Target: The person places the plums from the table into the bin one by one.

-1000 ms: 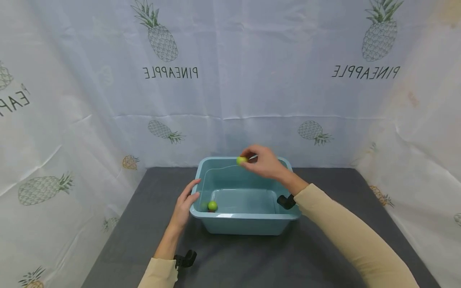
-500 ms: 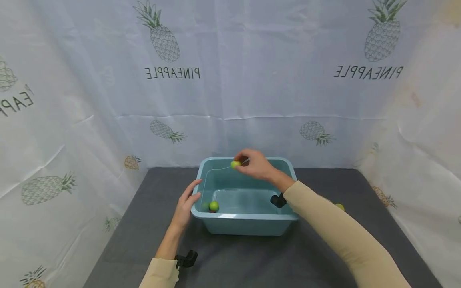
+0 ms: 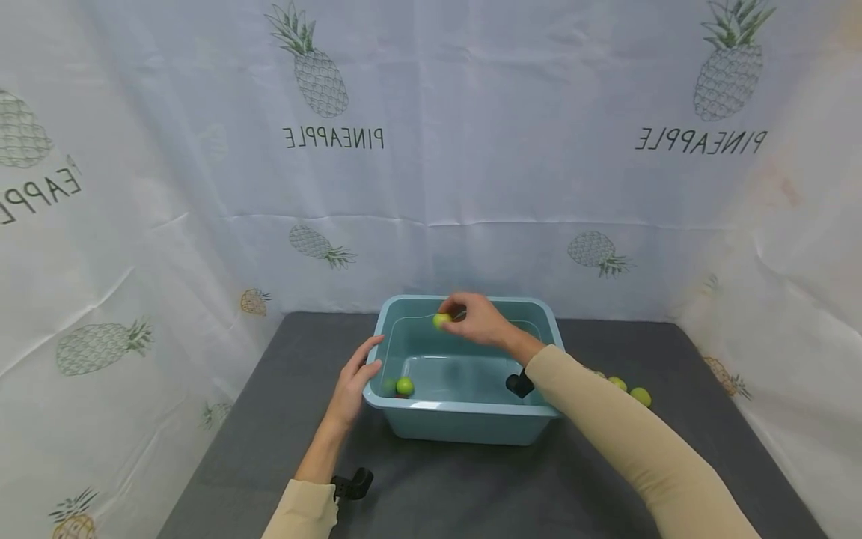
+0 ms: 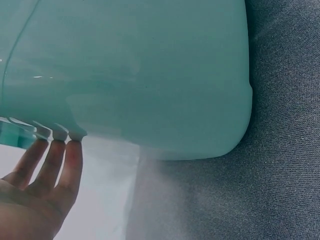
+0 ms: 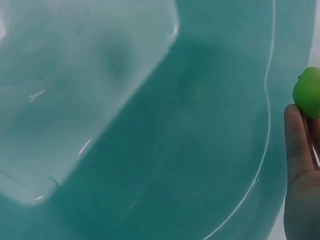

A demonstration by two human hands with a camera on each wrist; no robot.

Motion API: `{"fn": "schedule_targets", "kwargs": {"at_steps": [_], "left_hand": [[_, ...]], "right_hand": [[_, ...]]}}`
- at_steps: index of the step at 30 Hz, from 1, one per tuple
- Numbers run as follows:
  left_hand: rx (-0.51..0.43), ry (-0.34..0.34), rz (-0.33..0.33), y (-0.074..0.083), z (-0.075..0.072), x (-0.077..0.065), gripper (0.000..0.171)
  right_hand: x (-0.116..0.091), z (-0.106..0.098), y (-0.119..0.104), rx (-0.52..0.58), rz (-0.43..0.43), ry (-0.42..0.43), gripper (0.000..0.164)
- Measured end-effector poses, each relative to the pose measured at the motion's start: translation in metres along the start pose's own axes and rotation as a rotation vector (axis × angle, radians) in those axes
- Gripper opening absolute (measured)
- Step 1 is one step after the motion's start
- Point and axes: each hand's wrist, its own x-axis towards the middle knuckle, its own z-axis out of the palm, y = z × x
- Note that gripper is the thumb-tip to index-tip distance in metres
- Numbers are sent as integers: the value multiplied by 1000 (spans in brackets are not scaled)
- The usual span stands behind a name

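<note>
In the head view my right hand (image 3: pixel 477 320) pinches a small round green fruit (image 3: pixel 441 320) between thumb and fingertips, above the back part of a blue-green plastic basin (image 3: pixel 465 428). The right wrist view shows that green fruit (image 5: pixel 307 92) at the fingertips, over the basin's inner wall (image 5: pixel 210 125). My left hand (image 3: pixel 346 389) rests at the basin's left rim. Seen from the left wrist, its nearly straight fingers (image 4: pixel 70 172) touch the outer wall. Another green fruit (image 3: pixel 405 385) lies in the basin's front left corner. Something reddish beneath it is mostly hidden by the rim.
Several yellow-green fruits (image 3: pixel 640 396) lie on the dark table (image 3: pixel 431 494) right of the basin, some partly behind the right sleeve (image 3: pixel 626 427). A white curtain (image 3: pixel 471 172) printed with pineapples hangs behind and at both sides.
My right hand has moved left, then lower toward the basin, still holding the fruit. The fruits on the right have come out from behind the sleeve. The left hand stays at the rim.
</note>
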Motion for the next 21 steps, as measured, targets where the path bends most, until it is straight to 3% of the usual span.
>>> {"fn": "schedule_targets", "kwargs": {"at_steps": [15,21], "left_hand": [[0,6,-4,4,2,0,46],[-3,3,-10,3,1,-1,46]], "right_hand": [[3,12,7,-37,33,-51,20],[4,20,10,-37,24,-109,20]]}}
